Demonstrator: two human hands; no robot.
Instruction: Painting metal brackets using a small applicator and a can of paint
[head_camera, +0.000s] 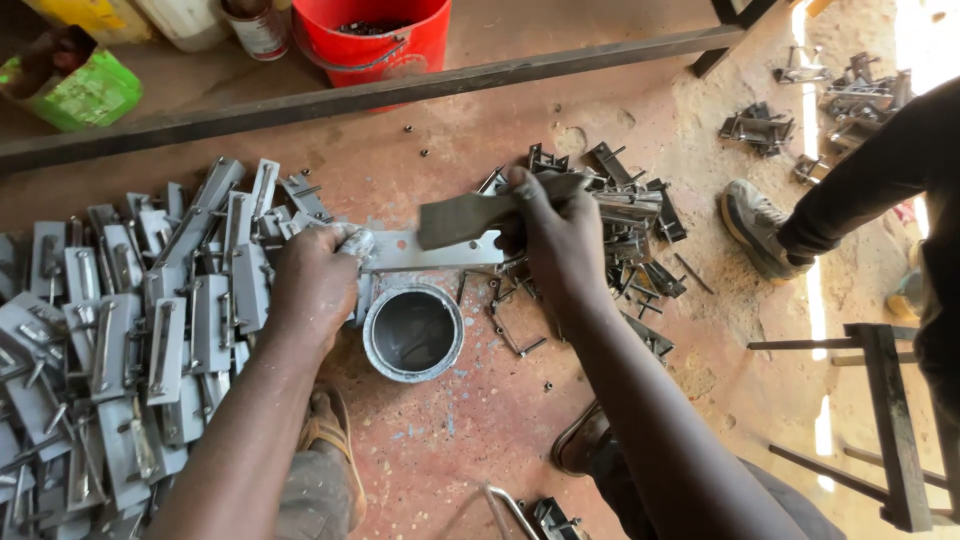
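Grey paint is the trouble I watch for here. My left hand (312, 282) is closed around one end of a flat grey-painted metal latch plate (432, 252), holding it level just above the small round tin of grey paint (412, 332) that stands on the reddish concrete floor (470, 420). My right hand (560, 240) pinches a dark, paint-soaked scrap of sponge (470, 216) against the plate's upper face.

As I judge it, the wet plate could slip from the left grip, since the fingers sit on painted metal, and it would drop onto the tin and tip it. Pressing the sponge too hard could send drips onto the loose bolts (515, 335) beside the tin. The pile of finished grey plates (130, 330) lies close on the left, so a careless set-down could smear fresh coats. Another person's shoe (755, 225) stands near the unpainted dark heap (625, 225) and could scatter it.
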